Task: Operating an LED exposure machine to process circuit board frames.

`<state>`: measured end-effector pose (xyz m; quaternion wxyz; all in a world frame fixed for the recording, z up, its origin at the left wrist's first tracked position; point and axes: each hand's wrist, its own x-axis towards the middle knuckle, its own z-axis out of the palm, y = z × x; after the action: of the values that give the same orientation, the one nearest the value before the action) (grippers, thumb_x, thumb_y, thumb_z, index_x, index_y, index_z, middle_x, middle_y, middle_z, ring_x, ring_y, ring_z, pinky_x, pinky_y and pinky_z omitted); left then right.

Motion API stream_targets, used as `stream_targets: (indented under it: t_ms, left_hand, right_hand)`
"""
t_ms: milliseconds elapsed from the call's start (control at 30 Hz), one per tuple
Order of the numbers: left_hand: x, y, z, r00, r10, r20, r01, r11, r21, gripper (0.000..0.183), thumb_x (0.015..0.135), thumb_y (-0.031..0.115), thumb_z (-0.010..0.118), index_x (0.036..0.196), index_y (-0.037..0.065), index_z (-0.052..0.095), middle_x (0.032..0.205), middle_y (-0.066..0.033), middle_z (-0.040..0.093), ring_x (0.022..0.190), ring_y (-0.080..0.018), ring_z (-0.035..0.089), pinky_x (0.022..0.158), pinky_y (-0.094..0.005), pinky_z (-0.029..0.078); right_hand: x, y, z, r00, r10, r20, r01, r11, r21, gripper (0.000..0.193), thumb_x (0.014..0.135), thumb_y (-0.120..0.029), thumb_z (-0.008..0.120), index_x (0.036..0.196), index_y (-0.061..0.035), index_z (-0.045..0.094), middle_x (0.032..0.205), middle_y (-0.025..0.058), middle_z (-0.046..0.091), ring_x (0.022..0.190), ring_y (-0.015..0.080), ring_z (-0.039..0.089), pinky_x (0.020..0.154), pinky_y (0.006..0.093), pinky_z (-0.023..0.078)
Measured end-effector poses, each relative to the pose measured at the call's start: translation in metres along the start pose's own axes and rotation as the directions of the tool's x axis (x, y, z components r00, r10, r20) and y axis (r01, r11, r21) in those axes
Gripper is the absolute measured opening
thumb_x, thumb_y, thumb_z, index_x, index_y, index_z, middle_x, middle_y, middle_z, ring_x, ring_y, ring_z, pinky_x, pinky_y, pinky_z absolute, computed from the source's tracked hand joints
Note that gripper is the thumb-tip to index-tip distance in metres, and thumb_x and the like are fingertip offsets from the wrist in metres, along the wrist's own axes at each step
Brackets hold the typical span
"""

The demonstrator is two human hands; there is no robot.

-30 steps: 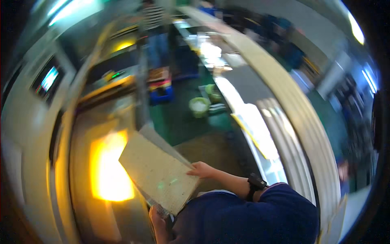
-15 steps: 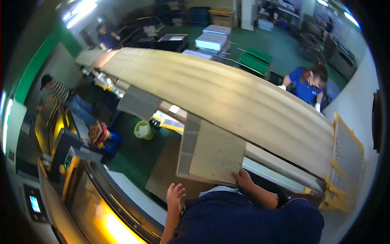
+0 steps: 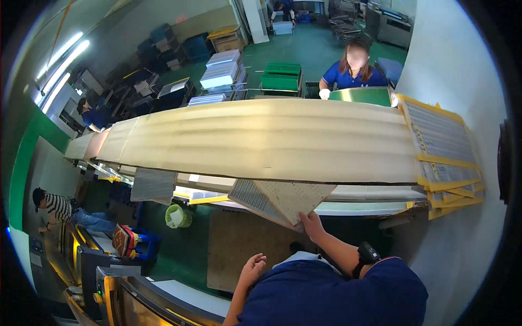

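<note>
A thin beige panel [image 3: 296,200] dotted with small holes has one corner pinched in my right hand [image 3: 311,224]. Its far side disappears under the edge of the long pale cover [image 3: 261,142]. Alongside it on the left lies a grey strip with dense rows of perforations [image 3: 251,196], slanting toward the same corner. Whether the strip and the panel are one piece I cannot tell. Close to my body, my left hand [image 3: 253,268] is loosely curled with its fingers somewhat apart, touching nothing.
Across the cover a co-worker holds a green panel [image 3: 361,96]. Yellow-edged mesh frames [image 3: 443,141] lean by the right wall. Below the cover are a grey sheet [image 3: 153,185], a green bin [image 3: 178,216] and a brown floor mat [image 3: 239,250]. A yellow-lit machine [image 3: 130,301] stands lower left.
My view has turned right, levelling the cover across it. The panel in my right hand has gone farther under the cover's edge. The co-worker opposite now holds up a green panel.
</note>
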<state>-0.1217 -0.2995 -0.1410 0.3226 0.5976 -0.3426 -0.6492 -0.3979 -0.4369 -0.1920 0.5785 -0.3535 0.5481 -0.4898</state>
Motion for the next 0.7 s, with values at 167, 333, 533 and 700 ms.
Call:
stream_targets:
  t_ms: [167,333,533,700]
  left_hand:
    - [-0.048,-0.034,-0.026,0.992,-0.085,-0.097,0.080,0.995,-0.058,0.043,0.095,0.019,0.057,0.132,-0.001,0.049,0.121,-0.0111,0.064,0.099,-0.0167,0.064,0.082,-0.0284,0.050]
    - [-0.092,-0.118,-0.066,0.955,-0.008,-0.298,-0.004,0.999,-0.040,0.027,0.083,0.001,0.048,0.105,-0.004,0.063,0.096,-0.0155,0.069,0.084,-0.0183,0.067,0.077,-0.0293,0.052]
    - [-0.109,-0.170,-0.082,0.812,-0.067,-0.580,-0.009,0.992,-0.127,0.021,0.075,-0.003,0.043,0.080,-0.004,0.064,0.074,-0.0102,0.065,0.071,-0.0178,0.062,0.072,-0.0292,0.052]
    - [-0.107,-0.162,-0.092,0.748,0.014,-0.664,-0.131,0.983,-0.128,0.017,0.074,-0.001,0.041,0.071,0.000,0.058,0.067,-0.0062,0.058,0.062,-0.0149,0.054,0.061,-0.0266,0.044]
  right_hand:
    - [-0.018,-0.028,-0.020,0.974,0.210,0.088,-0.210,0.978,-0.004,0.045,0.102,-0.039,0.046,0.092,0.0014,0.064,0.067,0.0048,0.063,0.063,0.0171,0.059,0.064,0.0305,0.047]
    - [-0.024,-0.035,-0.046,0.986,-0.165,-0.026,0.121,0.812,-0.572,0.050,0.101,-0.042,0.046,0.073,-0.0025,0.059,0.057,0.0025,0.054,0.053,0.0137,0.051,0.054,0.0293,0.039]
    - [-0.043,-0.124,0.043,0.989,-0.050,0.141,0.087,0.960,-0.266,0.039,0.096,-0.035,0.054,0.103,0.0021,0.062,0.082,0.0077,0.064,0.063,0.0144,0.055,0.062,0.0295,0.046]
    - [-0.026,-0.170,0.146,0.905,0.024,0.424,-0.135,0.962,0.235,0.047,0.095,-0.034,0.057,0.128,0.0001,0.054,0.108,0.0103,0.066,0.079,0.0118,0.061,0.067,0.0248,0.048]
